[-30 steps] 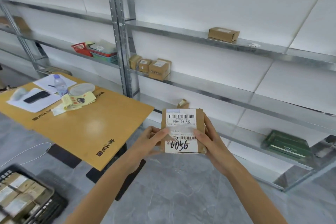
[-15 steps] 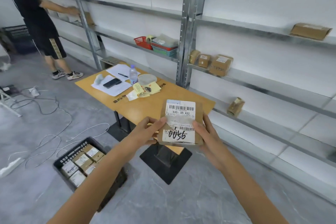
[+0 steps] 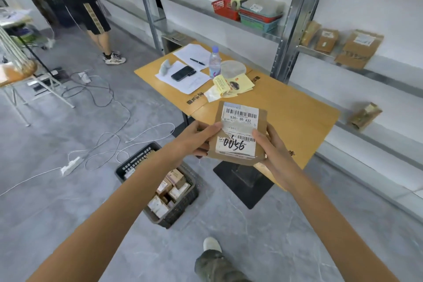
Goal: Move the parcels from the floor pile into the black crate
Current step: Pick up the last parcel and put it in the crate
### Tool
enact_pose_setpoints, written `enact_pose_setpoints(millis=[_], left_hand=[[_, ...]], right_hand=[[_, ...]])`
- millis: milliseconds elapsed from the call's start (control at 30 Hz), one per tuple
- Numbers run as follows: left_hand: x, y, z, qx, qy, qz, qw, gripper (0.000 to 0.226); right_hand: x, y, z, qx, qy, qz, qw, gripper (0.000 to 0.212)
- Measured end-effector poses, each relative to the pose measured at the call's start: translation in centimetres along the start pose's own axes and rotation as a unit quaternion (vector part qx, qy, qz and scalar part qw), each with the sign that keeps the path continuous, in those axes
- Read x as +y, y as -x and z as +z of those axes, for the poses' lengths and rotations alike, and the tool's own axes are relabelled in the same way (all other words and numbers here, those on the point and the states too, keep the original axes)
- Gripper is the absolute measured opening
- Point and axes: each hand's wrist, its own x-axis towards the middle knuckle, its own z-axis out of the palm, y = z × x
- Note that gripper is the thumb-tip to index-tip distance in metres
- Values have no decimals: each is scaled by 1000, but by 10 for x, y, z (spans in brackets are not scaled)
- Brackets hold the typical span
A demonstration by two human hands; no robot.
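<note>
Fingers (image 3: 212, 127) of both hands still grip parcel (image 3: 239, 121); crate (image 3: 137, 160) now below (already part-filled), so lowering comes next.

Matt brown cardboard parcel (image 3: 240, 135), perforated black plastic crate (image 3: 137, 160), glossy wooden table (image 3: 297, 107).

We've got one head-worn camera, facing forward and down. The parcel (image 3: 239, 133) sits close up, the black crate (image 3: 137, 159) farther below.

One held parcel (image 3: 239, 130), one black crate (image 3: 135, 162), one water bottle (image 3: 214, 64).
</note>
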Motion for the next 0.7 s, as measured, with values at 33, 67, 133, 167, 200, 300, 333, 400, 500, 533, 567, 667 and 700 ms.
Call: enact_pose_setpoints(millis=[33,67,133,167,200,300,333,400,500,533,567,667,700], left_hand=[[-1,-12,-11,-2,1,-9,1000,38],[-3,-23,-22,-5,-1,-19,1000,40],[-8,-41,-44,-10,-1,-37,999,46],[-11,-48,-56,-9,3,-42,999,48],[-15,-55,-68,-7,7,-47,999,49],[-30,-70,-107,-13,3,-58,998,50],[-35,-76,-121,-15,-1,-61,998,50],[-46,-87,-150,-21,-11,-67,997,52],[-60,-106,-194,-46,-21,-72,996,53],[-65,-113,-209,-55,-23,-74,995,53],[-69,-120,-224,-65,-29,-77,994,51],[-79,-142,-268,-90,-52,-88,991,50],[-82,-147,-282,-97,-59,-91,989,50]], right_hand=[[2,-14,7,1,3,6,1000,58],[3,-27,14,2,6,13,1000,58],[4,-51,29,1,22,21,1000,58],[5,-63,37,-3,31,23,999,59],[6,-73,46,-6,38,25,999,60],[11,-98,76,2,95,12,995,75],[13,-105,86,6,128,2,992,82],[21,-121,107,12,211,-20,977,90],[35,-148,144,23,268,-41,962,86],[38,-156,158,28,270,-39,962,87],[42,-164,174,35,271,-40,961,89],[49,-183,220,65,328,-64,940,91],[50,-187,236,72,367,-67,925,89]])
